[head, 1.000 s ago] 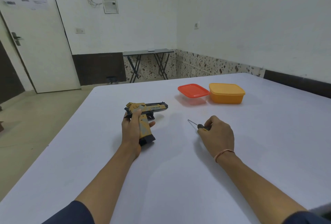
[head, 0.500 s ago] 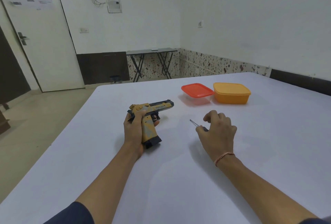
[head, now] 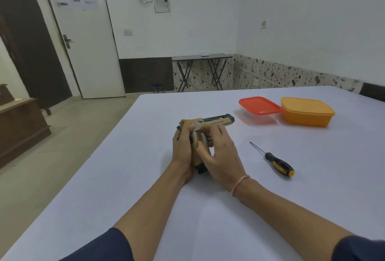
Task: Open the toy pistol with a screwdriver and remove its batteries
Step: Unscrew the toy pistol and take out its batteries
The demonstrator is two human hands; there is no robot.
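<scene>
A yellow and black toy pistol (head: 216,120) lies on the white table (head: 208,208), barrel pointing right. My left hand (head: 182,146) grips its handle from the left side. My right hand (head: 220,152) lies over the handle from the right, with thumb and fingertips pressed on the grip, which is mostly hidden. A screwdriver (head: 275,161) with a black and yellow handle lies free on the table, to the right of both hands, tip pointing up-left. No batteries are visible.
A clear box with a red lid (head: 259,105) and an orange box (head: 306,112) stand side by side beyond the pistol at the right. The table's left edge drops to the floor. A folding table (head: 202,57) and a white door stand at the far wall.
My right hand has let go of the screwdriver, which now lies on the table, and moved left onto the pistol's grip. The left hand still holds the pistol.
</scene>
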